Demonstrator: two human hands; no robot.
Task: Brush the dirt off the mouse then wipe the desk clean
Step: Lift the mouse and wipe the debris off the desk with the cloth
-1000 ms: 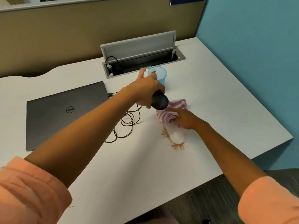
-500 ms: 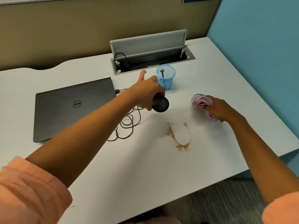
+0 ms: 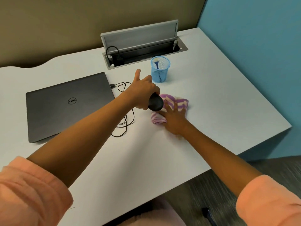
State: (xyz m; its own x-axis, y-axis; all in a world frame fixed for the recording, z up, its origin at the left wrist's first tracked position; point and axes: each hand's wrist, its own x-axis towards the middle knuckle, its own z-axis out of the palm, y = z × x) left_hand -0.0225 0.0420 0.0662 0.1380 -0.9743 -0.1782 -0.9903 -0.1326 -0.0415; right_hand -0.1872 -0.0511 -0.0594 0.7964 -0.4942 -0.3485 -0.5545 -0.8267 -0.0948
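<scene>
left hand (image 3: 143, 93) — fingers curled round the black mouse (image 3: 155, 103), held above the desk (image 3: 219, 98) | right hand (image 3: 175, 119) — fingers spread flat, pressing the purple-striped cloth (image 3: 172, 101) onto the desk, just at 4 o'clock of the mouse | blue mesh cup (image 3: 160, 69) at 12 o'clock of the cloth | closed laptop (image 3: 65, 106) at 9 o'clock, cable (image 3: 125, 121) beside it

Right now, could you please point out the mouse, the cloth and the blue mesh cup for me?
mouse (image 3: 155, 104), head view, its rounded black rear end.
cloth (image 3: 179, 101), head view, its striped upper fold.
blue mesh cup (image 3: 158, 75), head view, its front wall.
</scene>
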